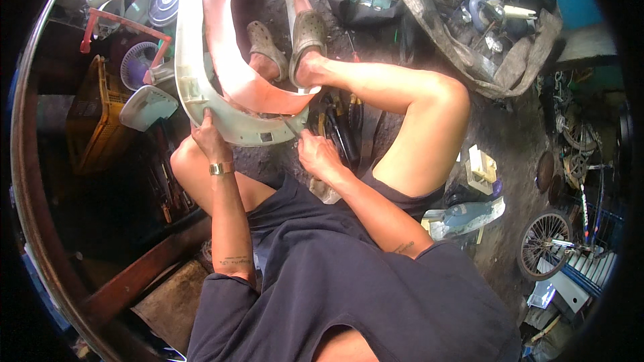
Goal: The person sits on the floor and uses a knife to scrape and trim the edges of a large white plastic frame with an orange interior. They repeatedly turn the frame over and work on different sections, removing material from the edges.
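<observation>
A pale curved plastic panel point(238, 127) stands between my knees, with a coral-and-white curved piece point(258, 94) inside it. My left hand point(208, 135) is closed on the pale panel's lower left edge. My right hand point(318, 154) is closed round a thin metal tool point(294, 128), its handle mostly hidden, whose tip touches the panel's right part near the inner piece. Black-and-yellow hand tools point(335, 121) lie just beyond that hand. My feet, in olive clogs point(305, 30), are behind and within the curved pieces.
A yellow crate point(92, 124), red tubular frame point(117, 17) and white basket point(131, 60) stand left. A dark sack of scrap point(469, 53) lies upper right. Plastic scrap point(463, 218) lies by my right leg; a bicycle wheel point(545, 245) is far right.
</observation>
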A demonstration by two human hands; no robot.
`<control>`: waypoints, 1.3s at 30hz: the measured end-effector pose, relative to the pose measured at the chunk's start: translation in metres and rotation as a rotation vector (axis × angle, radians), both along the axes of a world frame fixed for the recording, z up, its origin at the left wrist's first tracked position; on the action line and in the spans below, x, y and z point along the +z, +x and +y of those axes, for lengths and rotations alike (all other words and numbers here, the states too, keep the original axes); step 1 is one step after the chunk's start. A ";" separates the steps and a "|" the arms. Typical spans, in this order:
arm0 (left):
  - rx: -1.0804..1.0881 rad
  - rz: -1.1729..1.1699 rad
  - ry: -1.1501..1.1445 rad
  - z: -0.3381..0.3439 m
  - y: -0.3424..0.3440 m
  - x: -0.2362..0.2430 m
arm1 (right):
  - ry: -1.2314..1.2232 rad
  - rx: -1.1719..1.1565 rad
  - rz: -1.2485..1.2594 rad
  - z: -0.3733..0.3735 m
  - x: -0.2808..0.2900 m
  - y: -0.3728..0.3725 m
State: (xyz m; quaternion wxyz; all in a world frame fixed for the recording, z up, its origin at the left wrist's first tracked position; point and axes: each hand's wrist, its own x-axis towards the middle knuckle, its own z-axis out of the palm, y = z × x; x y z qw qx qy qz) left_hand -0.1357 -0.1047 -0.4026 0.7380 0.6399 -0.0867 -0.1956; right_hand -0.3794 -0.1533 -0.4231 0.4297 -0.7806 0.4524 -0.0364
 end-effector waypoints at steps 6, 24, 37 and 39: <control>-0.147 -0.490 0.174 0.022 -0.028 -0.048 | -0.168 0.044 -0.065 0.001 0.011 -0.006; -0.009 -0.809 0.327 -0.016 -0.080 -0.018 | 1.100 -0.411 -0.435 -0.025 0.042 -0.017; -0.021 -0.589 0.251 -0.023 -0.090 0.000 | 0.112 -0.059 0.084 0.013 0.055 -0.019; -0.026 -0.779 0.347 -0.020 -0.086 -0.009 | 0.048 -0.031 0.138 0.012 0.049 -0.009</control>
